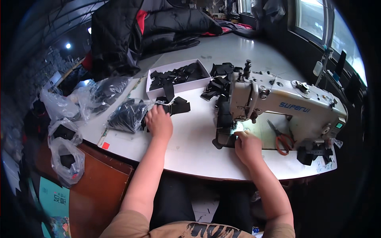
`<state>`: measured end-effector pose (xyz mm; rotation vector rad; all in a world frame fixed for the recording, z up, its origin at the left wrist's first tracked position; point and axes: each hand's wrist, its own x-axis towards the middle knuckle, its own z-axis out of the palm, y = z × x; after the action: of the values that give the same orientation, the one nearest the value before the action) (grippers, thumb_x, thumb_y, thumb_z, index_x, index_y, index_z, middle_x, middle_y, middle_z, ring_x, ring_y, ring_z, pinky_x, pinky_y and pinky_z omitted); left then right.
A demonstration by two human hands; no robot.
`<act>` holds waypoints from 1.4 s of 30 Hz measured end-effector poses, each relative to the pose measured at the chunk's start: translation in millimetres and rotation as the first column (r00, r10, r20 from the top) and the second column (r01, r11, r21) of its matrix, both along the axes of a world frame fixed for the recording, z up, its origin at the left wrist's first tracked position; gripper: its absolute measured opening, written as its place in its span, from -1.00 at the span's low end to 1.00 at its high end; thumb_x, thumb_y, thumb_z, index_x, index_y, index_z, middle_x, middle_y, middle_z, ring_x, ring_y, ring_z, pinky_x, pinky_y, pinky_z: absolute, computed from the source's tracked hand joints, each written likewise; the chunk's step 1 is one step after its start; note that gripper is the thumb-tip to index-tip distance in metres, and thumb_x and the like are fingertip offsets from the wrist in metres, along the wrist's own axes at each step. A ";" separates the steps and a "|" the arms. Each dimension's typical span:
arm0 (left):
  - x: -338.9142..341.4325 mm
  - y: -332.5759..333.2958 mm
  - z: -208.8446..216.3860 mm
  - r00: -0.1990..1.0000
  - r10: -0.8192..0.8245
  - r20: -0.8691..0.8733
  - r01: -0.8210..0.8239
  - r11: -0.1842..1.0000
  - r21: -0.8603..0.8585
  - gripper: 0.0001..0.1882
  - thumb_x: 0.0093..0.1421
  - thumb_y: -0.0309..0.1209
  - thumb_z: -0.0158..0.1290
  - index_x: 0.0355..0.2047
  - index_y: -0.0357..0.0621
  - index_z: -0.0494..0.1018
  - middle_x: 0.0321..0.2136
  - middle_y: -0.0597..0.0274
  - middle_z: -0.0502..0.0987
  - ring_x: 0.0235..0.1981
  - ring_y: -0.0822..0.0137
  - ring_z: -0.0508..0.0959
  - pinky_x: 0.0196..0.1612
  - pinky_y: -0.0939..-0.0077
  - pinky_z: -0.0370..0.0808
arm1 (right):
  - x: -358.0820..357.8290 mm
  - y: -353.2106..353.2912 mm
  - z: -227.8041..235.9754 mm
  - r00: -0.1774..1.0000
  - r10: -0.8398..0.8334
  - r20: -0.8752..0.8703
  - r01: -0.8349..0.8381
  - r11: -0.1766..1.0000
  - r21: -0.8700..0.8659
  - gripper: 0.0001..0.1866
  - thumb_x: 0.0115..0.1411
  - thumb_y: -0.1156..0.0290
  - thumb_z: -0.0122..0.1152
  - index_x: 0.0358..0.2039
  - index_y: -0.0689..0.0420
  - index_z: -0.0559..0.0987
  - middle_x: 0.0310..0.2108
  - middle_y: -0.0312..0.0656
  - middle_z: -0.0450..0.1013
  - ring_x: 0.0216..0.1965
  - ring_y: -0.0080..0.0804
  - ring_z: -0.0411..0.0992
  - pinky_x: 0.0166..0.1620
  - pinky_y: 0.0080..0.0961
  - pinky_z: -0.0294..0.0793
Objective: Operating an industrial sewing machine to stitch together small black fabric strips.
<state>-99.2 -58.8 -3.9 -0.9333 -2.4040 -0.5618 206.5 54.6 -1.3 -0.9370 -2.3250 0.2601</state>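
Note:
My left hand (158, 122) rests on a small pile of black fabric pieces (176, 106) beside a clear plastic bag of black pieces (127, 115), fingers curled over one piece. At the foot of the white sewing machine (278, 103), my right hand (248, 146) presses a black fabric strip (224, 127) that hangs down from under the machine head. The needle area is lit.
A white shallow box of black pieces (178, 77) sits behind the pile. Red-handled scissors (281, 139) lie on the machine bed. Dark quilted jackets (139, 31) are heaped at the back of the white table (194, 146). Plastic bags (65, 150) hang at the left.

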 end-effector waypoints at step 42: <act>128.5 12.7 38.6 0.390 -0.462 0.797 0.318 0.879 0.355 -0.78 0.26 -0.49 0.13 -0.37 -0.27 0.28 -0.47 0.07 0.49 -0.56 0.21 0.63 -0.62 0.41 0.61 | 4.8 -5.5 -0.1 0.888 0.455 -0.067 -0.455 0.890 0.013 -0.50 0.02 -0.06 0.42 -0.18 0.06 0.68 -0.29 -0.09 0.50 -0.24 -0.04 0.55 -0.18 -0.14 0.55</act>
<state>29.3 -46.2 34.7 -1.4058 -2.8892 -1.7623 211.3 49.1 -1.4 -0.3591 -2.4536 0.4783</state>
